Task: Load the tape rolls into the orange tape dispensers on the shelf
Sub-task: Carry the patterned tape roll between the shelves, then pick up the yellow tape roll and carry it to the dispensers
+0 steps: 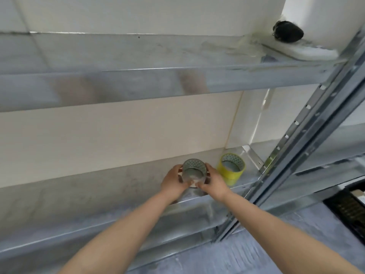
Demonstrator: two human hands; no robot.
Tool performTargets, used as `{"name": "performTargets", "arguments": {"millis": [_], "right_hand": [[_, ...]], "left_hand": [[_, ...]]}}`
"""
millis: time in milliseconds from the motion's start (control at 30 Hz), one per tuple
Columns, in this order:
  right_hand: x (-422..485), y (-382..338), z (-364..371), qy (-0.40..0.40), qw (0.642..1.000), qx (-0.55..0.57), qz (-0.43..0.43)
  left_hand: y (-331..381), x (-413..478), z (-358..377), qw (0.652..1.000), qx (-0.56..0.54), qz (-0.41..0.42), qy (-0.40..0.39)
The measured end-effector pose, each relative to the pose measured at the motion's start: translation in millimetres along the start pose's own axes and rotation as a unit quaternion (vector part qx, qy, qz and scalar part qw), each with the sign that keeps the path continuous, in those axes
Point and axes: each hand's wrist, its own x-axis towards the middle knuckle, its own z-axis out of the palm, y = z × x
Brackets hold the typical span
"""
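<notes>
A clear tape roll (193,171) with a patterned green-grey core is held over the lower metal shelf (98,190), its open end facing me. My left hand (173,183) grips its left side and my right hand (212,182) grips its right side. A yellow tape roll (232,168) stands on the same shelf just to the right of my right hand, apart from it. No orange tape dispenser is in view.
An upper metal shelf (138,56) carries a dark round object (288,32) and a white flat item (308,50) at the far right. A slotted steel upright (308,123) runs down the right side. A black crate (349,208) sits at the lower right.
</notes>
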Motion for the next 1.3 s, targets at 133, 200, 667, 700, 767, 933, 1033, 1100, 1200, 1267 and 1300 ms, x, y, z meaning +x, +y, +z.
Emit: {"name": "performTargets", "arguments": {"millis": [133,200,667,700,767,933,1033,1100,1200,1267,1300], "right_hand": [[1,16,-9,-0.054,0.997,-0.055,-0.026],[-2,23,-21,-0.034,0.997,-0.059,-0.046],[21,84,-85,0.059,0.994,-0.018,0.089],[20,85,-86,0.053,0.994,0.009,0.1],[19,89,-86,0.047,0.991,0.044,0.113],[18,89,-88,0.077,0.993,0.054,0.077],[12,84,-96,0.097,0.99,0.093,0.038],[12,74,-101,0.118,0.988,0.097,0.008],[16,50,-100,0.113,0.987,0.111,-0.029],[17,31,-92,0.096,0.984,0.14,-0.055],[18,23,-87,0.077,0.982,0.158,-0.065]], "left_hand": [[4,-3,11,0.999,0.012,-0.027,0.031],[10,-1,13,0.997,0.044,-0.011,0.058],[80,27,108,0.998,0.007,-0.017,-0.059],[81,29,111,0.997,-0.013,-0.054,-0.06],[83,34,116,0.992,-0.054,-0.1,-0.059],[85,44,127,0.992,-0.1,-0.076,-0.007],[89,39,127,0.986,-0.155,-0.052,0.029],[94,36,122,0.976,-0.204,-0.038,0.061],[99,32,101,0.95,-0.285,-0.071,0.108],[99,27,83,0.925,-0.336,-0.103,0.141],[97,24,73,0.918,-0.341,-0.114,0.169]]}}
